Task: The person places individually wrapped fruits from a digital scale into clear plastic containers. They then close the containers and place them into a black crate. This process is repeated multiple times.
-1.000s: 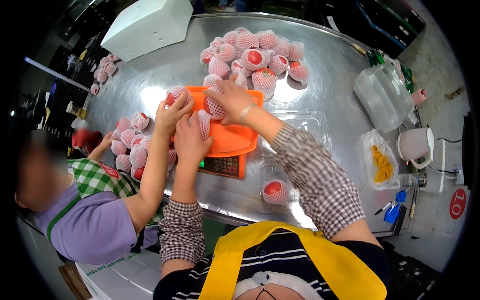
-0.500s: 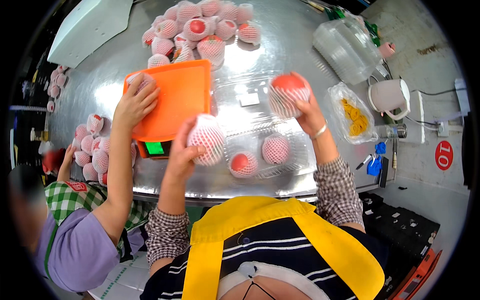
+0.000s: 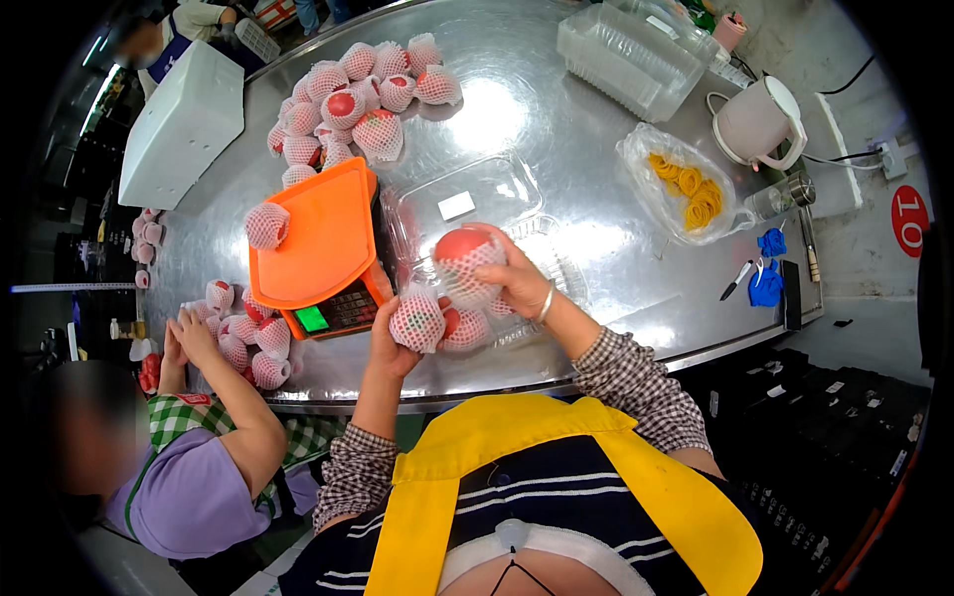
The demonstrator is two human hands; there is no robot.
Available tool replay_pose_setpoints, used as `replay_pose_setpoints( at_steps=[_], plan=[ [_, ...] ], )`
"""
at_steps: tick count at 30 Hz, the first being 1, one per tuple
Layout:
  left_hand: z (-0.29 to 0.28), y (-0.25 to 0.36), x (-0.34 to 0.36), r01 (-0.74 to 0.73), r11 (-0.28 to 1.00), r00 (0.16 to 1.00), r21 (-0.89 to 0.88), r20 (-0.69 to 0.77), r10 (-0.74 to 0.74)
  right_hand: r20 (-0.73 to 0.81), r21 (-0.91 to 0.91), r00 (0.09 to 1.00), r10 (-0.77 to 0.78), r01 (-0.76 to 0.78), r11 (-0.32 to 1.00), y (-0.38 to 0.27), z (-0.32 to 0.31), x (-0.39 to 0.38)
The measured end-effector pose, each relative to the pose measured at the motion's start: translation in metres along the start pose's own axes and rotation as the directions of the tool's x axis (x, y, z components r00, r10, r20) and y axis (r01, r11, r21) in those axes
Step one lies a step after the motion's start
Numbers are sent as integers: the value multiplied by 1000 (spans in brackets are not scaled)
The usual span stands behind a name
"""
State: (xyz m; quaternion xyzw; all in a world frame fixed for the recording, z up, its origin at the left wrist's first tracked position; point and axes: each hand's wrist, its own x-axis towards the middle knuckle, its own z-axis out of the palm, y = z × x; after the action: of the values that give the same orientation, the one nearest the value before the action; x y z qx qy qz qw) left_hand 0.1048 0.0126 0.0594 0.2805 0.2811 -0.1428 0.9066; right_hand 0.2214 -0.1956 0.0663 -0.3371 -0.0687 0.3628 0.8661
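My left hand (image 3: 393,343) holds a red fruit in white foam netting (image 3: 417,320). My right hand (image 3: 512,273) grips another netted red fruit (image 3: 465,260), slightly higher and further right. Beneath them lies an open clear plastic clamshell (image 3: 552,308) with netted fruits (image 3: 462,338) inside, partly hidden by what I hold. Just left of it stands an orange scale (image 3: 328,258) with a green display and a single netted fruit (image 3: 267,225) on its tray.
Piles of netted fruit (image 3: 341,107) lie behind and left. A co-worker (image 3: 189,477) reaches into the left pile; another person stands behind a foam box (image 3: 174,129). At right: stacked containers (image 3: 636,60), a bag of rubber bands (image 3: 686,184), a kettle (image 3: 750,124), pens.
My hands have left the scale tray, moving rightward, then closer together over the clamshell, each carrying a fruit. The co-worker's hands moved from the scale to the left pile.
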Motion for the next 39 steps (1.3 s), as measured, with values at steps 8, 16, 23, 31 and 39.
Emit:
replay_pose_setpoints(
  at_steps=[8,16,23,31,39],
  plan=[
    [-16,-4,4,-18,1000,1000,17,13,18,-109,-923,976,-188,-29,384,-11,17,-17],
    [-20,-5,14,7,1000,999,-15,49,-6,294,-913,941,-166,225,-340,-19,17,-23],
    [-26,1,10,34,996,997,80,69,-39,330,-885,940,88,341,-317,-16,9,9],
    [-45,-7,24,27,969,993,246,103,-54,245,-806,958,152,288,-517,-4,14,0],
    [-20,17,6,124,979,976,162,156,-150,323,-809,946,15,285,-514,15,6,-4]
  ],
)
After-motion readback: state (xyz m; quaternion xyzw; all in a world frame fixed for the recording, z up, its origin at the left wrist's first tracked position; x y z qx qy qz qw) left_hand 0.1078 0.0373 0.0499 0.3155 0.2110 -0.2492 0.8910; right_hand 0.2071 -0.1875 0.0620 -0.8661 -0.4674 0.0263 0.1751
